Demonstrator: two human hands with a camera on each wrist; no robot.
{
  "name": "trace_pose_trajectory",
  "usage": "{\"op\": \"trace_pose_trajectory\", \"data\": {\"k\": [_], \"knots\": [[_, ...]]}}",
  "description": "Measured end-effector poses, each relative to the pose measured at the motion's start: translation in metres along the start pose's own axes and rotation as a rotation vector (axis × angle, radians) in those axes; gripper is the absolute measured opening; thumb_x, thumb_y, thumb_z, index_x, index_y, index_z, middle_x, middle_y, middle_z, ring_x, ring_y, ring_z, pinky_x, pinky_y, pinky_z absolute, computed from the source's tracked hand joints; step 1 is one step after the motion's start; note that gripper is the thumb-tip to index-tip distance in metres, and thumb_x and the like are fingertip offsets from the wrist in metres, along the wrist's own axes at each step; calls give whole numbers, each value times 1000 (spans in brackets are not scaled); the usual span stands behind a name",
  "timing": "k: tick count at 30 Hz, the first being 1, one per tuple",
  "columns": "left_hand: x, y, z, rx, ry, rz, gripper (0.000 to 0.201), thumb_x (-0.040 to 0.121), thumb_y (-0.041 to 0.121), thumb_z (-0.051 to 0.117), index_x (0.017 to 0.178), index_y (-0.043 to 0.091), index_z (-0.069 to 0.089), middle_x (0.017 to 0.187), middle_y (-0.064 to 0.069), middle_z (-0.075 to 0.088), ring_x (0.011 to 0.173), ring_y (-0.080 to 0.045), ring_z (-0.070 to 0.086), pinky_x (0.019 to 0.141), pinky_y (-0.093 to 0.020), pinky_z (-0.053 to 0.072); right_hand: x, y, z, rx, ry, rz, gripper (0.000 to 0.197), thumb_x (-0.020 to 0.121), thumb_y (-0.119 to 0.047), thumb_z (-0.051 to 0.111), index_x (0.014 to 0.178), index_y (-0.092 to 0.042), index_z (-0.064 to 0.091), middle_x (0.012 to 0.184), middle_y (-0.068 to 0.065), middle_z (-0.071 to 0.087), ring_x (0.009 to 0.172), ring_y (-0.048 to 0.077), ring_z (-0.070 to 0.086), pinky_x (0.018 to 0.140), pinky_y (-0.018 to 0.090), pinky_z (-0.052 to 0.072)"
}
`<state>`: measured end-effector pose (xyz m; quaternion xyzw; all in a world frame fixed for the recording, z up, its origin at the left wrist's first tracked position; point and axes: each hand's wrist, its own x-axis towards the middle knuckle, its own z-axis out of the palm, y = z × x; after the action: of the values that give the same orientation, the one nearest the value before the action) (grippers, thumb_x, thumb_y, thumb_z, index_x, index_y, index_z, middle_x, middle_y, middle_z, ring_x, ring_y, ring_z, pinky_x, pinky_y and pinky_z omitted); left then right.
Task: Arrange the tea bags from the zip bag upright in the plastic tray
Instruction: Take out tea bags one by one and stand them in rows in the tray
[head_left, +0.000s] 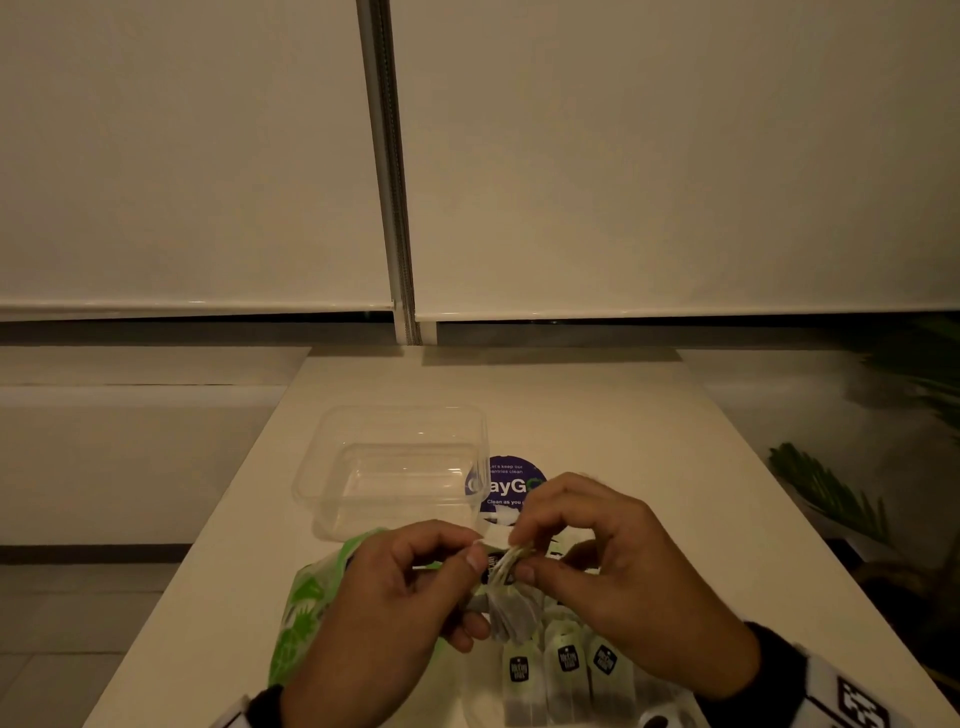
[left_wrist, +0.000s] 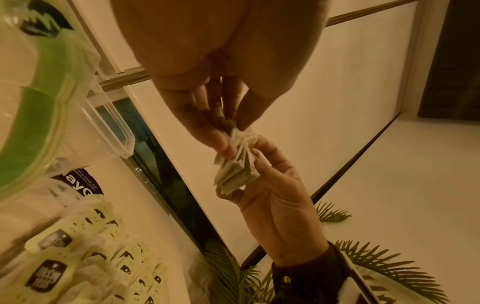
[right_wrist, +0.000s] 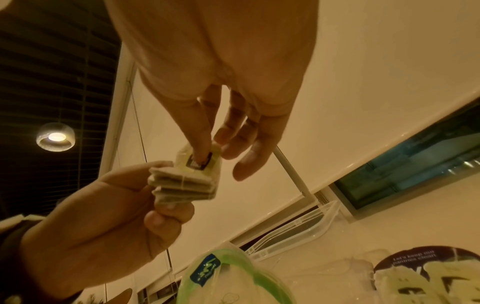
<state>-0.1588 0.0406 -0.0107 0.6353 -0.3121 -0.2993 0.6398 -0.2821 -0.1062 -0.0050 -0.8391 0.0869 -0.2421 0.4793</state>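
Both hands meet above the table's near end around a small bundle of tea bags. My left hand grips the stacked bundle from the side between thumb and fingers. My right hand pinches the top of the bundle, its thumb pressing a dark paper tag. The clear plastic tray stands just beyond the hands, with nothing in it. The green-printed zip bag lies under my left hand. Several loose tea bags with dark tags lie flat below my right hand.
A round purple sticker is on the white table to the right of the tray. Window blinds hang behind the table. Palm leaves stand off the table's right edge.
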Motion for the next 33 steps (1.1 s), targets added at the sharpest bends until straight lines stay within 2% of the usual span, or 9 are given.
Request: {"op": "trace_pose_trajectory", "data": {"k": [5, 9, 12, 14, 17, 22, 27, 30, 33], "knots": [[-2, -2, 1, 67, -8, 22, 19, 87, 8, 63, 74, 12, 76, 60, -12, 68, 49, -25, 63, 46, -29, 50, 0, 3, 1, 64, -21, 116, 32, 75, -7, 81, 91, -34, 73, 87, -14, 67, 85, 15, 63, 66, 30, 56], [-1, -5, 0, 130, 0, 56, 20, 88, 11, 64, 73, 16, 75, 58, -10, 67, 50, -23, 64, 46, -30, 48, 2, 3, 2, 133, -40, 198, 33, 77, -5, 79, 100, -29, 76, 88, -7, 67, 84, 22, 65, 66, 38, 61], [0, -7, -1, 135, 11, 41, 20, 87, 12, 65, 71, 17, 75, 60, -10, 68, 51, -24, 65, 46, -31, 49, 4, 3, -2, 174, -79, 236, 23, 79, -7, 78, 94, -25, 78, 77, -2, 67, 72, 25, 66, 65, 34, 59], [0, -8, -2, 120, -8, 1, 17, 86, 18, 65, 72, 17, 76, 61, -11, 68, 54, -26, 67, 46, -31, 49, 8, 4, -4, 188, -121, 249, 18, 80, -6, 78, 91, -20, 77, 71, -4, 66, 65, 18, 64, 63, 30, 57], [2, -10, -2, 102, -61, -101, 25, 80, 35, 60, 78, 16, 76, 70, -15, 70, 62, -28, 71, 50, -31, 51, 17, 7, -8, 176, -175, 297, 14, 80, -4, 77, 89, -15, 77, 69, -6, 65, 65, 12, 61, 62, 28, 55], [8, -22, -12, 163, 56, -162, 19, 92, 23, 59, 86, 16, 75, 91, 4, 75, 67, -27, 72, 52, -34, 52, 49, 25, -15, 44, -260, 438, 11, 81, -5, 76, 90, -10, 73, 77, 8, 67, 68, 14, 61, 65, 32, 54], [6, -26, -27, 180, 98, -142, 19, 91, 14, 61, 78, 11, 74, 85, -2, 73, 64, -28, 70, 50, -34, 52, 78, 55, -7, -193, -263, 550, 14, 80, -5, 77, 94, -9, 73, 65, -7, 57, 59, 6, 52, 54, 18, 44], [2, -27, -31, 187, 91, -120, 18, 89, 11, 64, 75, 13, 74, 83, -4, 73, 63, -26, 69, 50, -34, 52, 86, 65, 6, -224, -295, 603, 18, 77, -9, 80, 94, -8, 74, 73, -5, 61, 66, 9, 54, 54, 19, 40], [1, -27, -34, 178, 75, -96, 17, 88, 7, 65, 76, 13, 75, 83, -7, 72, 63, -26, 69, 49, -34, 51, 87, 73, 17, -192, -332, 725, 9, 76, -8, 79, 83, -11, 74, 72, 0, 62, 64, 13, 52, 49, 21, 40]]}}
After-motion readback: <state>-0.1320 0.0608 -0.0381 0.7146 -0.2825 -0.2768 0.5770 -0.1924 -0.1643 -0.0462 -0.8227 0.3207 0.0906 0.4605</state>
